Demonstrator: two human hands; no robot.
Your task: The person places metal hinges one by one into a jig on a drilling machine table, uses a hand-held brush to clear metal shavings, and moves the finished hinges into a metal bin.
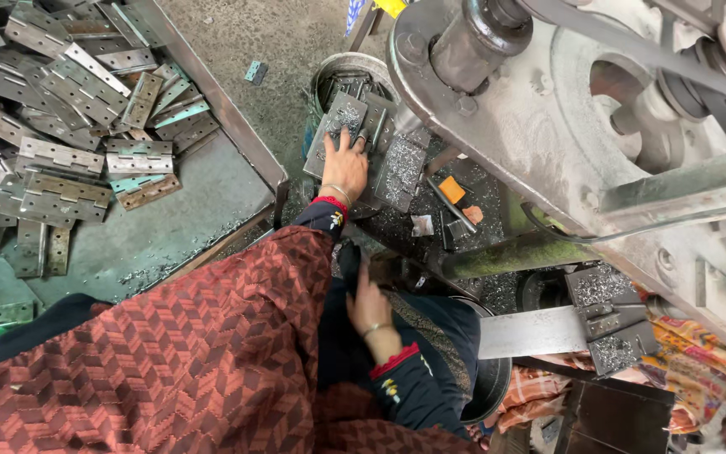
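— Where was the left hand?

— Flat on a grey hinge plate that lay on a pile of plates at the mouth of a round bucket, right under the big grey machine. The fingers were spread over the plate, pressing more than clasping; I could not tell whether any curled under its edge.

— Which way did that plate run?

— Its long side ran away from the person, tilted a little to the right, up toward the bucket.

— And the right hand?

— Low by the lap, fingers loosely together, resting near a dark round basin. Whether its grip held anything was hidden.

— What crowded the spot?

— A metal tray heaped with hinges to the left, metal shavings all over, an orange block, and more plates on a ledge to the right.
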